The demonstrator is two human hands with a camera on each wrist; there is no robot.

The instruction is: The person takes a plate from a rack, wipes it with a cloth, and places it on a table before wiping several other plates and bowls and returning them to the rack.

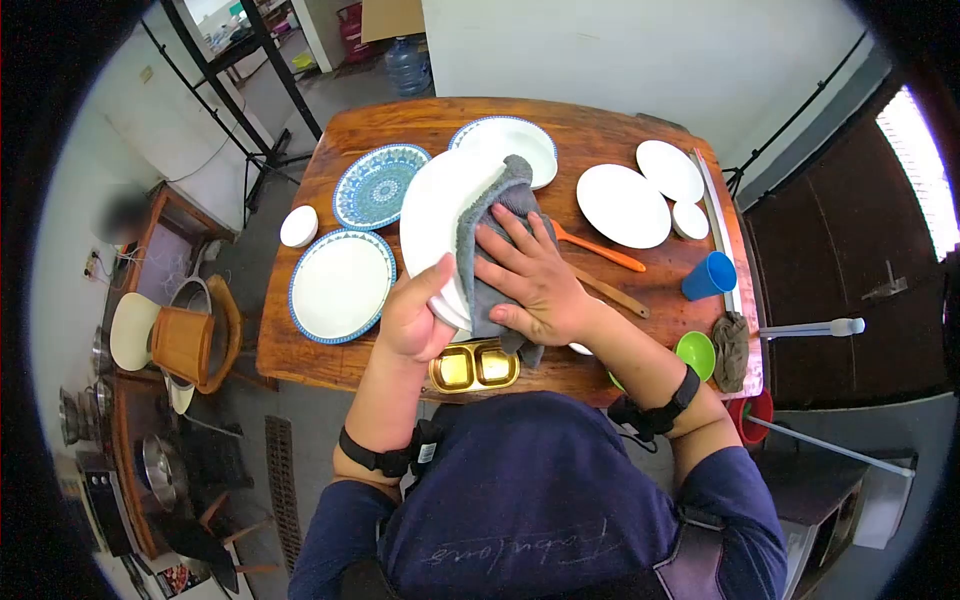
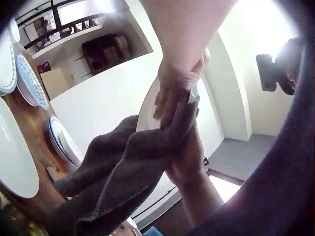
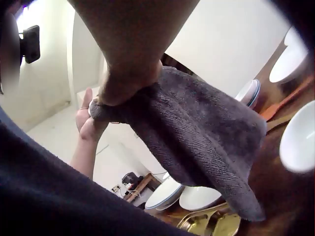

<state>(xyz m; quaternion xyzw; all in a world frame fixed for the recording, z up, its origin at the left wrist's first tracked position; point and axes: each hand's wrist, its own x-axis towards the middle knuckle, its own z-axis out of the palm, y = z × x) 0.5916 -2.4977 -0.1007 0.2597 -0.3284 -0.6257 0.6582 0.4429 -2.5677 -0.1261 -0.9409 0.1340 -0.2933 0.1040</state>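
A white plate [image 1: 428,210] is held up over the near half of the table. The left hand [image 1: 415,315] grips its lower left edge, thumb on the upper side. Spread over a grey cloth [image 1: 485,295] on the plate's right part, the right hand [image 1: 535,280] presses with extended fingers. In the left wrist view the left hand [image 2: 177,91] holds the plate [image 2: 146,113], and the cloth [image 2: 142,162] hangs down from it. The right wrist view shows the cloth [image 3: 202,132] draping below the right hand [image 3: 130,83]; its fingers are mostly hidden there.
Blue-rimmed dishes [image 1: 343,285] and a small white bowl [image 1: 299,227] lie left on the wooden table [image 1: 400,125]. A gold divided tray [image 1: 475,367] is at the near edge. Rightward are white plates [image 1: 623,206], an orange utensil [image 1: 600,248], a blue cup [image 1: 709,276] and a green bowl [image 1: 696,354].
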